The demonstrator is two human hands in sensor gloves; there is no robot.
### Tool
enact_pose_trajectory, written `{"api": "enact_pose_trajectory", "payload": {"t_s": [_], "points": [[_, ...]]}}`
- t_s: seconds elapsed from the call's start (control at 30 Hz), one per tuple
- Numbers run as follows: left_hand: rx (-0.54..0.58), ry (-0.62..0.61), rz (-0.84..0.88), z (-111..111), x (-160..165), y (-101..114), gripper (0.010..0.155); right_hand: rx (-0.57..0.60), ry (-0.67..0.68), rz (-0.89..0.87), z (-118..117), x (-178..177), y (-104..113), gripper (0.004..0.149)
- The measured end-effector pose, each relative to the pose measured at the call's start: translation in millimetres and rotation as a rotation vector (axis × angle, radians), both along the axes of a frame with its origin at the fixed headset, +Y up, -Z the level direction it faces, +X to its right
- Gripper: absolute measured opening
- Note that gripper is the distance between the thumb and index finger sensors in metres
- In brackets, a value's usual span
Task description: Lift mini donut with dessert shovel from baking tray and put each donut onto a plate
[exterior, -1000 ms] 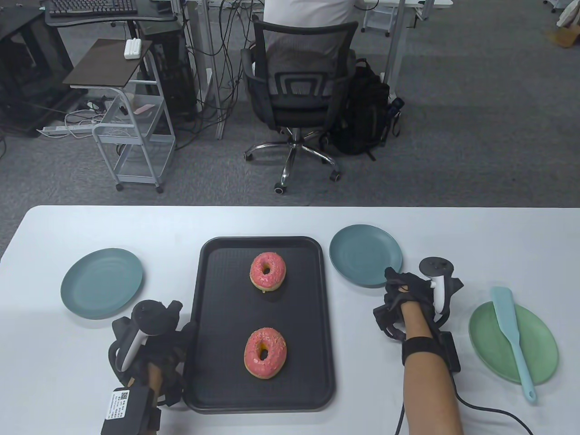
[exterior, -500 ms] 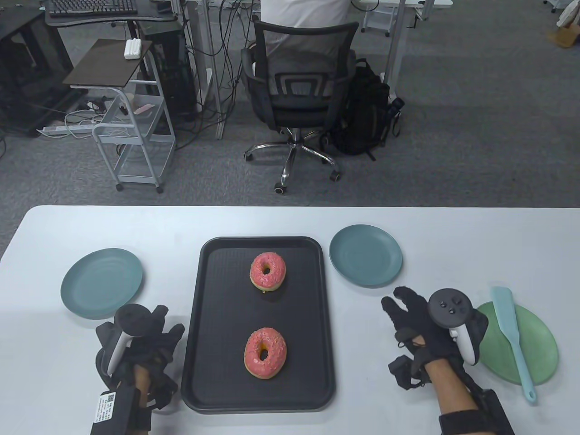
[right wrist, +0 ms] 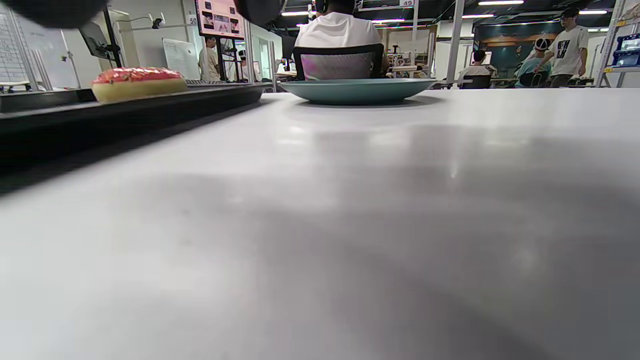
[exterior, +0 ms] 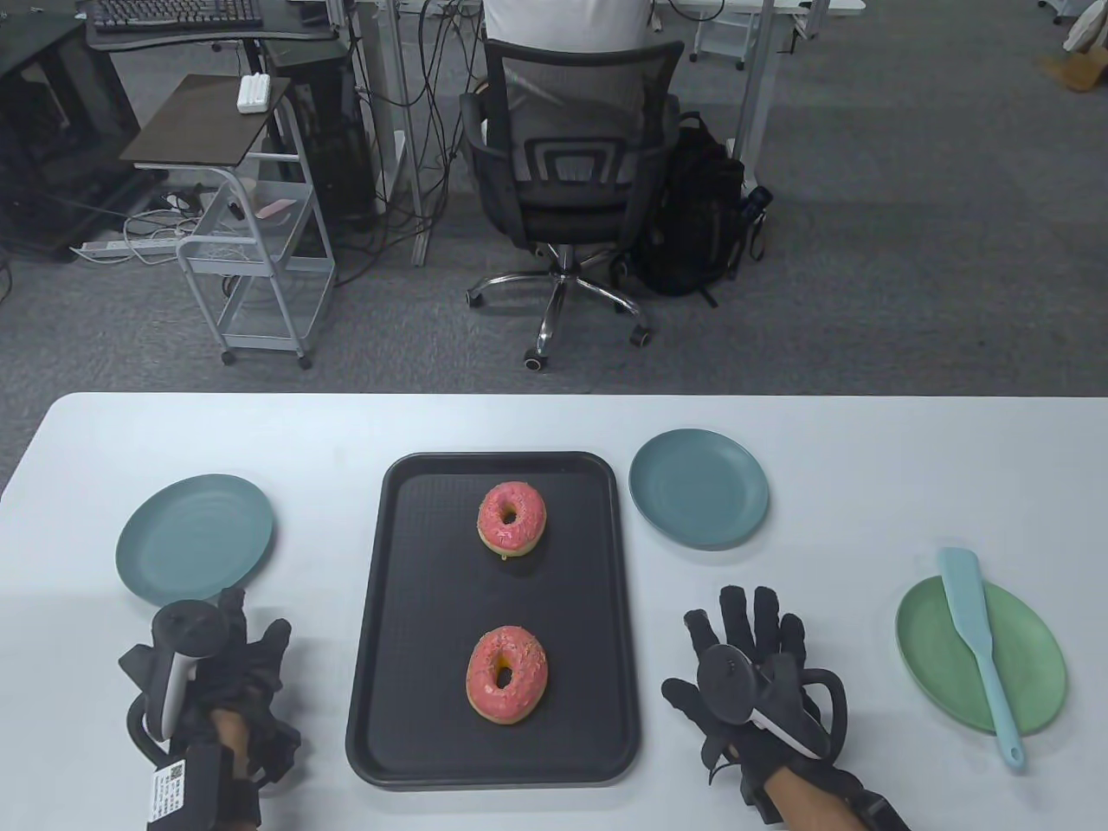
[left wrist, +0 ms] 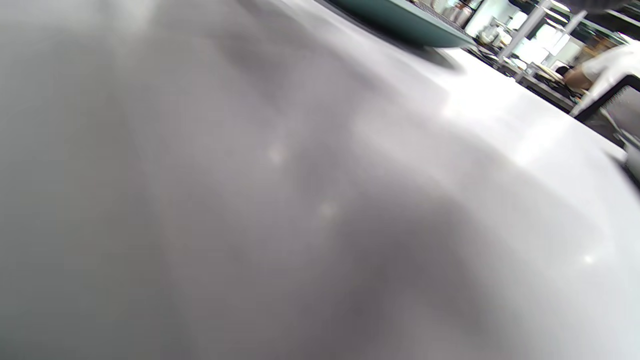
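Note:
A black baking tray (exterior: 415, 606) lies mid-table with two pink-iced donuts, one far (exterior: 512, 518) and one near (exterior: 507, 674). The light-blue dessert shovel (exterior: 976, 640) rests across a green plate (exterior: 1030, 666) at the right. Teal plates sit right of the tray (exterior: 698, 487) and at the left (exterior: 195, 537). My right hand (exterior: 749, 632) lies flat on the table between tray and green plate, fingers spread, holding nothing. My left hand (exterior: 251, 645) rests left of the tray, fingers loosely out, empty. The right wrist view shows a donut (right wrist: 137, 82) on the tray (right wrist: 100, 120) and a teal plate (right wrist: 357, 91).
The white table (exterior: 866, 433) ends at a far edge, with an office chair (exterior: 571, 173) and a seated person behind it. A small trolley (exterior: 251, 251) stands on the floor at the far left. The left wrist view shows blurred tabletop (left wrist: 300, 200) and a teal plate's rim (left wrist: 400, 22).
My right hand drew back from the teal plate's edge toward the near side and flattened on the table. My left hand let go of the tray's left rim and moved left and nearer.

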State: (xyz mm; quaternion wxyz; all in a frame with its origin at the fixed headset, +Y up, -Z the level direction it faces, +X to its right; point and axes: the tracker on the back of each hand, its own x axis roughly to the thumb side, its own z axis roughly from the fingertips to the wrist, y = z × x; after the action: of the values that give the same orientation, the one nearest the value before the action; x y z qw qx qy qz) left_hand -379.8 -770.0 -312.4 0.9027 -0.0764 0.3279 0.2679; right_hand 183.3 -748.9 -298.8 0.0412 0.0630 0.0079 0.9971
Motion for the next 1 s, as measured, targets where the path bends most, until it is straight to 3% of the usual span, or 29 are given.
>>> {"api": "enact_pose_trajectory", "payload": {"t_s": [0.23, 0.5, 0.83, 1.0], "points": [[-0.035, 0.19, 0.04, -14.8, -32.4, 10.2, 0.09, -0.006, -0.023, -0.099, -0.2, 11.5, 13.5, 0.087], [-0.107, 0.31, -0.089, -42.4, -45.2, -1.9, 0.09, -0.005, -0.035, -0.121, 2.3, 18.4, 20.1, 0.087], [-0.232, 0.432, -0.365, -71.7, -68.5, 8.3, 0.085, 0.003, -0.013, -0.115, -0.7, 10.0, 18.3, 0.085], [-0.241, 0.471, -0.298, -76.3, -80.5, 13.4, 0.08, 0.011, 0.01, -0.109, -1.0, 3.0, 15.9, 0.083]]}}
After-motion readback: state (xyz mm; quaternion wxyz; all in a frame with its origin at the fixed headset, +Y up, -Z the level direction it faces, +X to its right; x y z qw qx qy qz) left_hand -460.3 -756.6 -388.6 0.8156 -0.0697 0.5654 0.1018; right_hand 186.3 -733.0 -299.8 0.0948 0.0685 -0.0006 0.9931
